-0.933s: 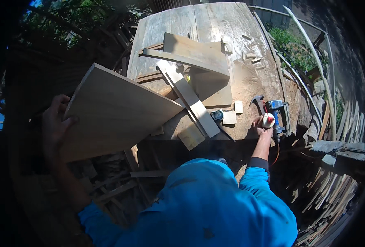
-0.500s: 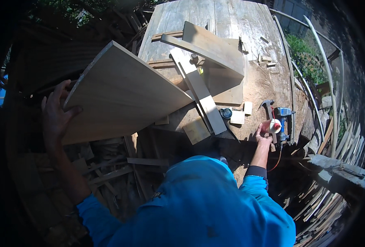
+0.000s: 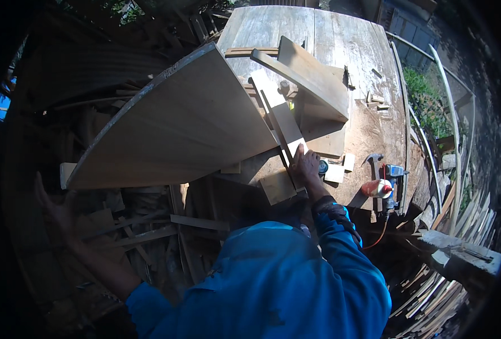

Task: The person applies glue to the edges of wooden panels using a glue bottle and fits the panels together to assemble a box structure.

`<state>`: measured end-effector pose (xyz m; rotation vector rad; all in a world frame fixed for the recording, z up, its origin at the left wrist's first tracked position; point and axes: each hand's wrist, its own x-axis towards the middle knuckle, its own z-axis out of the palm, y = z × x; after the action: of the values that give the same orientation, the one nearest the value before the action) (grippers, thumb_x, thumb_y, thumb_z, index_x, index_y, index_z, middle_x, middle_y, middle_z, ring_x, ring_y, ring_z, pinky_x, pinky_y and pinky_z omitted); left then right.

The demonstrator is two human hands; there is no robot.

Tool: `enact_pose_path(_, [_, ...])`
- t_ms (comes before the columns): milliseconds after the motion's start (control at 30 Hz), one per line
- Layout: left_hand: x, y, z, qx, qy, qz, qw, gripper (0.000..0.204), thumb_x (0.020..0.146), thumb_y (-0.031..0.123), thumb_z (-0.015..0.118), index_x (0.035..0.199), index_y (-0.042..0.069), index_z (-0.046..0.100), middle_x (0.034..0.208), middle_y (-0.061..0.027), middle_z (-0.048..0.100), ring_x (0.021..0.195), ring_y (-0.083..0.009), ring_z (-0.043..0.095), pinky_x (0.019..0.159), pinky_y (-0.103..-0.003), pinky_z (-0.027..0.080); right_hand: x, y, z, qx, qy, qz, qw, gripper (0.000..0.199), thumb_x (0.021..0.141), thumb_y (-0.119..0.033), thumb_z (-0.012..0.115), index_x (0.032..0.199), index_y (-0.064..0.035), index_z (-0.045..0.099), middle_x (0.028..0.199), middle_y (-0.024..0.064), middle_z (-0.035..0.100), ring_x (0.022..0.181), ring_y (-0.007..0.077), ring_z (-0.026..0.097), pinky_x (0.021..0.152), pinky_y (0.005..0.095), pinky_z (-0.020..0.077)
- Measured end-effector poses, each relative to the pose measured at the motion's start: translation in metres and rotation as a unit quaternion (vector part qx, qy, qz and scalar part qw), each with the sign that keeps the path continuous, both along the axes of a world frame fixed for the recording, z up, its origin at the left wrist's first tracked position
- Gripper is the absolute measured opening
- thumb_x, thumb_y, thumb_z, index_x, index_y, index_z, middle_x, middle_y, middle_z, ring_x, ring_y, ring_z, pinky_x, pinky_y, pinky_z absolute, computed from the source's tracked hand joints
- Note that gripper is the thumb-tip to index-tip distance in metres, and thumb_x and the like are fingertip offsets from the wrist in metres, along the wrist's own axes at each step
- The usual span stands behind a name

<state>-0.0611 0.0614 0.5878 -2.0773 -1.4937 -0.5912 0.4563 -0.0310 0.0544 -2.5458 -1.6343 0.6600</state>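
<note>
A wide wooden panel (image 3: pixel 171 118) slants over the left side of the workbench, its near left end sticking out past the bench. My left hand (image 3: pixel 57 212) is just below that end, fingers spread, apparently off the panel. My right hand (image 3: pixel 308 166) grips the near end of a long pale wooden plank (image 3: pixel 284 124), its fingers over the top. Beside that hand lie a small round dark container (image 3: pixel 322 166) and a square wood block (image 3: pixel 278 187). Farther right, a white bottle with a red cap (image 3: pixel 379 188) rests by a blue nail gun (image 3: pixel 395 171).
The weathered bench (image 3: pixel 329 34) carries joined wooden boards (image 3: pixel 312 73) behind the plank. A hammer (image 3: pixel 373 161) lies near the nail gun, whose orange hose (image 3: pixel 381 231) drops off the edge. Scrap wood (image 3: pixel 149 237) fills the shadow below left; thin strips (image 3: pixel 431 294) are piled lower right.
My right hand has let go of the bottle and moved left onto the pale plank. My left hand has come off the panel's edge and dropped lower.
</note>
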Motion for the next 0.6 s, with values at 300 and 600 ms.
enact_pose_path(300, [-0.09,0.053,-0.106,-0.08,-0.662,-0.128,0.734,0.111,0.076,0.088,0.034,0.155,0.013,0.016,0.156,-0.0216,0.023,0.145,-0.0369,0.023,0.117,-0.051,0.02,0.025,-0.122,0.1,0.162,0.557,-0.202,0.79,0.078,0.074,-0.02,0.064,0.146,0.0001,0.041,0.13,0.0157,0.058,0.113,0.0227,0.057,0.097,0.0345,0.0434])
enact_pose_path(600, [-0.059,0.078,-0.119,-0.172,-0.668,-0.337,0.641,0.103,0.078,0.072,0.05,0.149,0.001,0.028,0.13,-0.0194,0.051,0.121,-0.0315,0.049,0.107,-0.043,0.038,0.022,-0.182,0.256,0.194,0.622,-0.141,0.745,0.095,0.07,-0.038,0.078,0.146,0.0013,0.038,0.125,0.0133,0.058,0.109,0.0182,0.056,0.093,0.0306,0.0441])
